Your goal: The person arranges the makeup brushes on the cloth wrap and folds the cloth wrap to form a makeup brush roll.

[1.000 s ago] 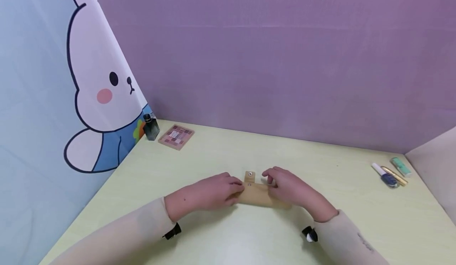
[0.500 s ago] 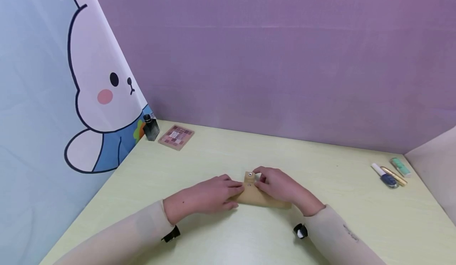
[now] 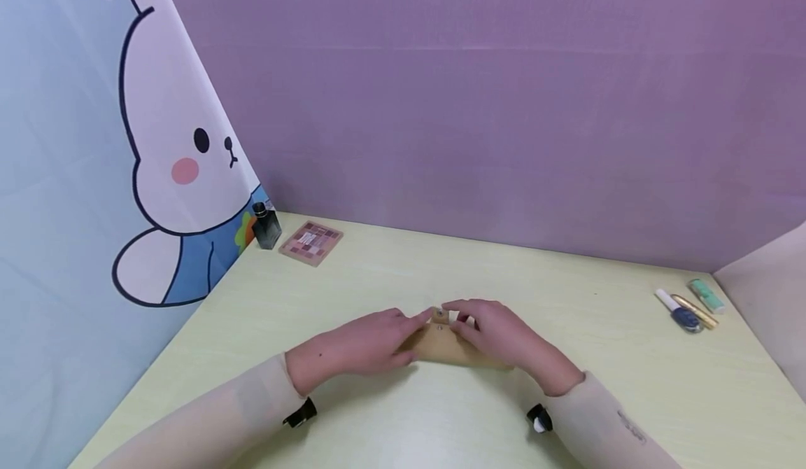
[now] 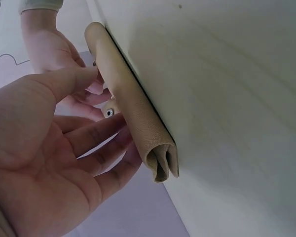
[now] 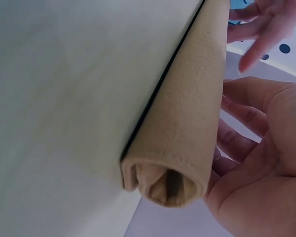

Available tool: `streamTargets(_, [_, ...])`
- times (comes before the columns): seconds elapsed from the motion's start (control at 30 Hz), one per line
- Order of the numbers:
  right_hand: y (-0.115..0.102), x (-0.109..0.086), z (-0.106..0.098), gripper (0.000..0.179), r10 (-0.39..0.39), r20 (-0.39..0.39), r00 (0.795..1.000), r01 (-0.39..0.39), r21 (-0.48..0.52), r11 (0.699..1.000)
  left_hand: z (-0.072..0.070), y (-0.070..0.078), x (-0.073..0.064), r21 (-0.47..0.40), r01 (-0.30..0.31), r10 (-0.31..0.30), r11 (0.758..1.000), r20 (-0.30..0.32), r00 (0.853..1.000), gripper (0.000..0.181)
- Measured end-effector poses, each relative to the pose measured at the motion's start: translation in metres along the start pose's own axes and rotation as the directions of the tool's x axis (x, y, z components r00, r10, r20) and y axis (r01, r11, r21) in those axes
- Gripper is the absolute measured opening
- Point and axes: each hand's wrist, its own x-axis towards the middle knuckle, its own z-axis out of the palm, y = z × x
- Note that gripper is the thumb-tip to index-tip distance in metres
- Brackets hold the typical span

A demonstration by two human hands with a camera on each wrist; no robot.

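Observation:
A tan pouch, folded into a roll, lies across the middle of the table; a short tab with a metal snap points away from me. My left hand rests on its left part, the index finger reaching to the tab. At the right, my right hand holds the pouch by the tab with curled fingers and thumb. The left wrist view shows the snap between the hands. In the right wrist view the folded layers show at the roll's end. Some fingertips are hidden behind the roll.
At the back left stand a dark glass bottle and a flat pink palette. Toward the right edge lie a blue bottle with a white cap, a gold tube and a green tube. A purple wall borders the back.
My right hand has moved left to the tab. The left index finger has stretched out toward the tab, which now tilts up and looks shorter.

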Motion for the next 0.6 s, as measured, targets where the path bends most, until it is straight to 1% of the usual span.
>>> streamTargets(0.13, [-0.001, -0.005, 0.001, 0.037, -0.061, -0.024, 0.998, 0.059, -0.079, 0.995, 0.001, -0.001, 0.004, 0.009, 0.010, -0.010, 1.000, -0.027, 1.000, 0.077])
streamTargets(0.23, [-0.002, -0.009, 0.002, 0.036, -0.120, -0.049, 0.992, 0.113, -0.130, 0.985, 0.001, 0.000, 0.007, 0.011, 0.011, -0.010, 1.000, -0.043, 0.999, 0.073])
streamTargets(0.33, [-0.002, -0.013, 0.003, 0.035, -0.166, -0.069, 0.984, 0.153, -0.162, 0.975, 0.000, 0.000, 0.008, 0.005, 0.007, -0.007, 1.000, -0.057, 0.998, 0.069])
streamTargets(0.47, [-0.002, -0.015, 0.004, 0.035, -0.189, -0.073, 0.979, 0.173, -0.181, 0.968, 0.000, 0.001, 0.009, 0.027, 0.009, -0.007, 1.000, -0.058, 0.998, 0.064])
streamTargets(0.6, [-0.002, -0.018, 0.005, 0.036, -0.211, -0.069, 0.975, 0.193, -0.200, 0.960, 0.002, 0.001, 0.009, 0.079, -0.004, 0.009, 0.997, -0.060, 0.998, 0.060])
